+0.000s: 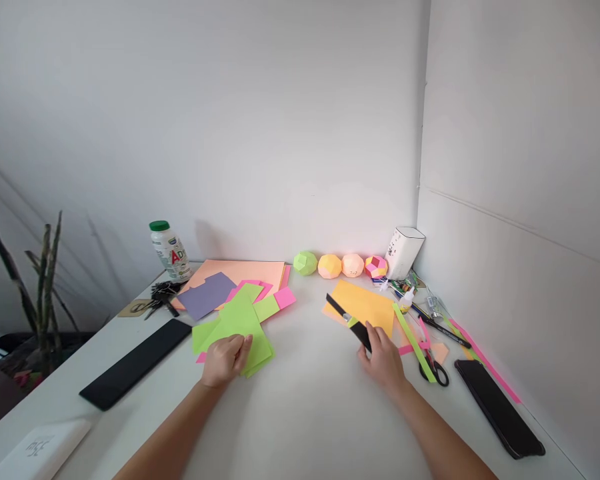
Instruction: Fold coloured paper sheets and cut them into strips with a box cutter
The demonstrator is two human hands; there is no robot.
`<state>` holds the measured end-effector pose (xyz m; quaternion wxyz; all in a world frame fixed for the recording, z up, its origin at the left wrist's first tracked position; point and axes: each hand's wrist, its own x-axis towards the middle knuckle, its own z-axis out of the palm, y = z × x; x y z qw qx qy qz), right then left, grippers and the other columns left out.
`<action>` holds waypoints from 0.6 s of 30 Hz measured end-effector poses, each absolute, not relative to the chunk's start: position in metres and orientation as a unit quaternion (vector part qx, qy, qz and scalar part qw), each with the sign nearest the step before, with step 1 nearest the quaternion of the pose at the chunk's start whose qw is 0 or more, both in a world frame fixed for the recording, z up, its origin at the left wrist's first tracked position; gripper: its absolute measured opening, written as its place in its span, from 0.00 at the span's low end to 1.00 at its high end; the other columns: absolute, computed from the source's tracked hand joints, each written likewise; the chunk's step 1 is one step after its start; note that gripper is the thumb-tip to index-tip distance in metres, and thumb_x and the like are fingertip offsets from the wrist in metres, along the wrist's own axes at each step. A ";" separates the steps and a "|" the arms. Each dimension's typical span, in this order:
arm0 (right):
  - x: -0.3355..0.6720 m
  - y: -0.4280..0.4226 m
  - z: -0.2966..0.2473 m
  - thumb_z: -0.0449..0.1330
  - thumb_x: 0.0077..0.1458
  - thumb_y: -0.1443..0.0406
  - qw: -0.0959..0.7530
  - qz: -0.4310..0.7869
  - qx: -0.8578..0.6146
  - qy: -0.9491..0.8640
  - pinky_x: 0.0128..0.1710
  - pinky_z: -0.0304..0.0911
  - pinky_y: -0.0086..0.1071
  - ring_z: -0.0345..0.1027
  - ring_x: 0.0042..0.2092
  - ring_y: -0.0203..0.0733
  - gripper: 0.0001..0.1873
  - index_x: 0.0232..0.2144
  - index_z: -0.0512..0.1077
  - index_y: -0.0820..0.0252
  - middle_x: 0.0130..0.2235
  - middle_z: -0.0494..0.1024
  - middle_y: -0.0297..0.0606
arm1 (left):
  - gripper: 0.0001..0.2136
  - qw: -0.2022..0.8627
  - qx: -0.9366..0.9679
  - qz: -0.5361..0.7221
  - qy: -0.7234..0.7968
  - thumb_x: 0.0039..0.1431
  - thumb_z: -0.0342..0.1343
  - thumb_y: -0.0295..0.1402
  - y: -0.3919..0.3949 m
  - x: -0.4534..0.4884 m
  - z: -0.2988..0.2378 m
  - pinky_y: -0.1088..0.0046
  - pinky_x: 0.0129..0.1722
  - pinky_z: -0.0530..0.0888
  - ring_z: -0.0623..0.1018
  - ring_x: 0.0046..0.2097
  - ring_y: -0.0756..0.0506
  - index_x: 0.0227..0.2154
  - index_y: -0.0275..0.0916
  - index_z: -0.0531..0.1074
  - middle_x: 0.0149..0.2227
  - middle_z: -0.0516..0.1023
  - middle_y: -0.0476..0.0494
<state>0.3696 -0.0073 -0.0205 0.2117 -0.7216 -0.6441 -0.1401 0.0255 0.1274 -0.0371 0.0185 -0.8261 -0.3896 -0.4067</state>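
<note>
Pinching a knife (359, 330) in right fingers (375, 335) at five o'clock, aiming it toward eleven, apparently for safety; curling left fingers (243, 351) together over green paper (237, 317) at seven.

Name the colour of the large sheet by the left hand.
The sheet is lime green; head view.

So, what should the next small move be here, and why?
I'd probably have the left hand slide the green sheets onto the white tabletop between the hands: that hand is curled over their near edge, the sheets overlap pink paper in a loose pile, and the right hand holds the cutter away from them.
</note>
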 end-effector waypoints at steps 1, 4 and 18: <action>0.376 -0.004 -0.019 0.50 0.53 0.67 0.202 -0.141 -0.741 -0.625 0.32 0.63 0.36 0.68 0.36 0.48 0.24 0.53 0.62 0.65 0.39 0.71 0.46 | 0.21 0.020 -0.827 -0.407 -0.388 0.62 0.40 0.37 0.128 0.026 -0.037 0.74 0.19 0.52 0.55 0.16 0.52 0.13 0.41 0.49 0.13 0.54 0.53; 0.396 0.004 -0.014 0.53 0.52 0.68 0.175 -0.134 -0.783 -0.582 0.31 0.60 0.35 0.68 0.38 0.48 0.19 0.48 0.65 0.64 0.41 0.70 0.47 | 0.21 0.026 -0.828 -0.410 -0.383 0.62 0.41 0.37 0.128 0.025 -0.038 0.73 0.19 0.52 0.55 0.16 0.52 0.13 0.41 0.49 0.13 0.54 0.53; 0.419 0.008 -0.010 0.58 0.55 0.60 0.160 -0.056 -0.830 -0.531 0.30 0.56 0.31 0.69 0.36 0.46 0.13 0.39 0.68 0.62 0.37 0.71 0.45 | 0.12 0.037 -0.885 -0.342 -0.315 0.58 0.50 0.41 0.130 0.033 -0.035 0.67 0.39 0.71 0.76 0.41 0.42 0.39 0.41 0.71 0.41 0.76 0.40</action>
